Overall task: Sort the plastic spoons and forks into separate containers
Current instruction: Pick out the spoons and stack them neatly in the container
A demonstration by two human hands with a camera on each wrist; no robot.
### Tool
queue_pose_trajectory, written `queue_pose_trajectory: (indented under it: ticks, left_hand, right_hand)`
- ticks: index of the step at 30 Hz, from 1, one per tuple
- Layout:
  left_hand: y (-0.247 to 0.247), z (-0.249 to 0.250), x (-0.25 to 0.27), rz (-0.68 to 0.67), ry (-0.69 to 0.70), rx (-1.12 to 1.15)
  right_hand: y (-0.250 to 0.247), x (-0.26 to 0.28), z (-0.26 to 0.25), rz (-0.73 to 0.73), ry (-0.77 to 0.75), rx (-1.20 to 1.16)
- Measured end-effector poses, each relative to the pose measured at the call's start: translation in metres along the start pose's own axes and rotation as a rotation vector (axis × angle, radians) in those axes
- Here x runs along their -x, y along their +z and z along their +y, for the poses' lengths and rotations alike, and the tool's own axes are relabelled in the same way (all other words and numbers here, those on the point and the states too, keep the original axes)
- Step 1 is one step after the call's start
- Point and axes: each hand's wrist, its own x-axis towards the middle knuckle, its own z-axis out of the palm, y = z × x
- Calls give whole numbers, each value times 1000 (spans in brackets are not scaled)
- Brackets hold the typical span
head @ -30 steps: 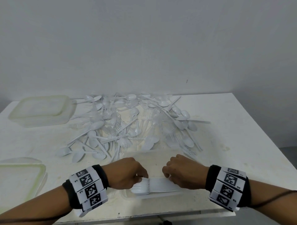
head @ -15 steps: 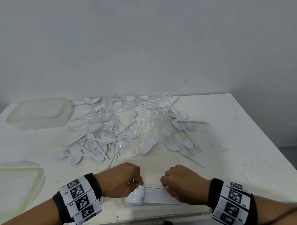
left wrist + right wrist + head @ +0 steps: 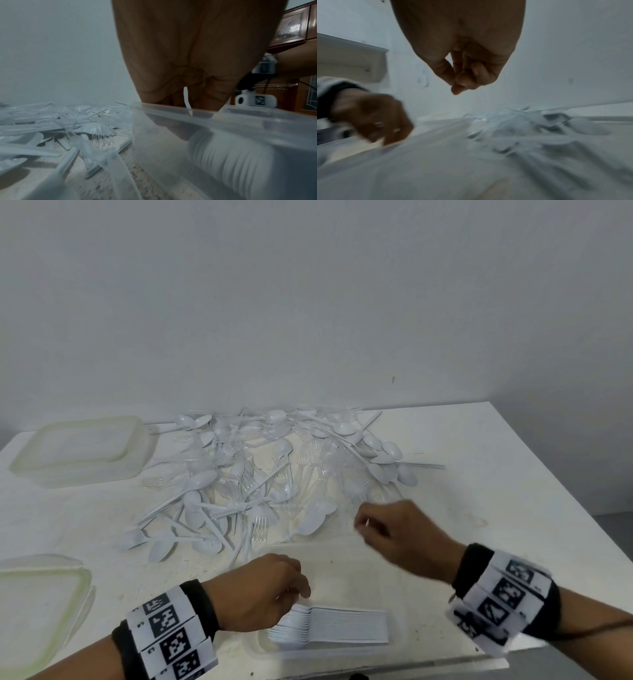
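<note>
**Left hand at the fork stack, right hand over the pile**

A neat stack of white forks [image 3: 329,626] lies on its side in a clear container [image 3: 404,587] at the near edge of the white counter [image 3: 496,467]. The left hand [image 3: 260,594] sits at the tine end of that stack, fingers curled down onto it; whether they grip the forks I cannot tell. The right hand [image 3: 394,535] is raised above the counter, well apart from the stack, at the near right edge of a loose pile of spoons and forks [image 3: 267,474]. Its fingers [image 3: 464,81] are curled with the tips pressed together against the thumb, and nothing shows between them. Two lidded boxes stand to the left, one far [image 3: 82,450] and one near [image 3: 37,607]
</note>
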Motion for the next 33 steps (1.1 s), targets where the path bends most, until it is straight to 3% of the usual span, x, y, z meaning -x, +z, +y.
queue_pose_trajectory:
  ticks: [3, 6, 8, 13, 18, 21, 24, 27, 33]
  left_hand:
    - [1, 0, -2, 26, 17, 0]
    - [-4, 3, -3, 62, 34, 17]
    - [-15, 5, -3, 103, 27, 43]
    - [-53, -10, -2, 296, -68, 48]
    - [-84, -75, 8, 492, -385, -52]
    - [-94, -124, 22, 505, -654, -110]
    - [-92, -163, 37, 396, -823, -109]
    - [-83, -181, 41, 339, -884, -134]
    - [-83, -184, 38, 426, -868, -108]
  right_hand:
    - [-22, -22, 40, 144, 238, 123]
    - [-35, -37, 82, 43, 512, 207]
    - [-35, -44, 99, -38, 603, 228]
    - [-21, -59, 107, -206, 627, 316]
    - [-15, -63, 109, -213, 641, 297]
    - [-20, -64, 108, -183, 653, 239]
    - [-30, -62, 107, -116, 687, 153]
    - [-39, -58, 106, -78, 680, 168]
    - [-48, -51, 110, 50, 669, 124]
